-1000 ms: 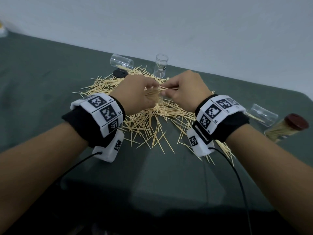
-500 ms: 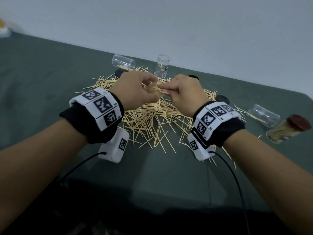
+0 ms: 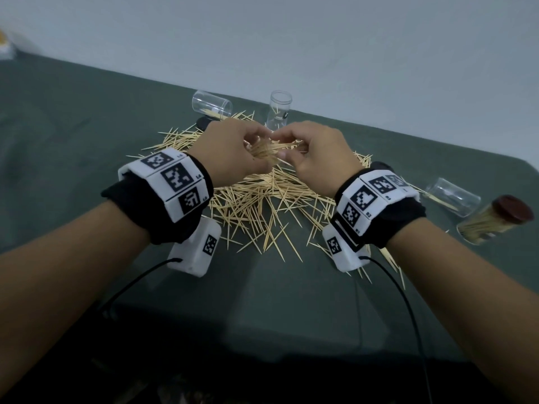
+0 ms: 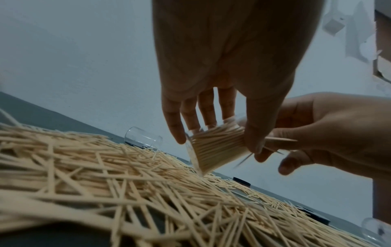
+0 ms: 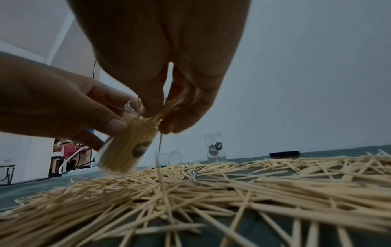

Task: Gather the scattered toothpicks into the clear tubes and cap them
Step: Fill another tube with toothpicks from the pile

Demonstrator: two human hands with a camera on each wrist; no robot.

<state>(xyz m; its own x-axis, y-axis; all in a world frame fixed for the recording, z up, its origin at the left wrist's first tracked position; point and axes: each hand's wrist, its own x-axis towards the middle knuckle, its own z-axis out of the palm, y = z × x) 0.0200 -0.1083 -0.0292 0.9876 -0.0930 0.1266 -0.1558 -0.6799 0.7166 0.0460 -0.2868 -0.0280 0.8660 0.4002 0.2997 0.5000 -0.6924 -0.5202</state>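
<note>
A clear tube packed with toothpicks is gripped in my left hand, tilted, just above the scattered toothpick pile. The left wrist view shows my fingers and thumb wrapped round this tube. My right hand pinches a few toothpicks at the mouth of the tube. One toothpick hangs down from the right fingers beside the tube.
An empty tube lies at the back left, another stands upright behind my hands. At the right lie a third empty tube and a filled tube with a dark red cap. Black caps sit by the pile.
Both hands have stayed together and lifted slightly. More of the toothpick bundle now shows between them at the tube's mouth.
</note>
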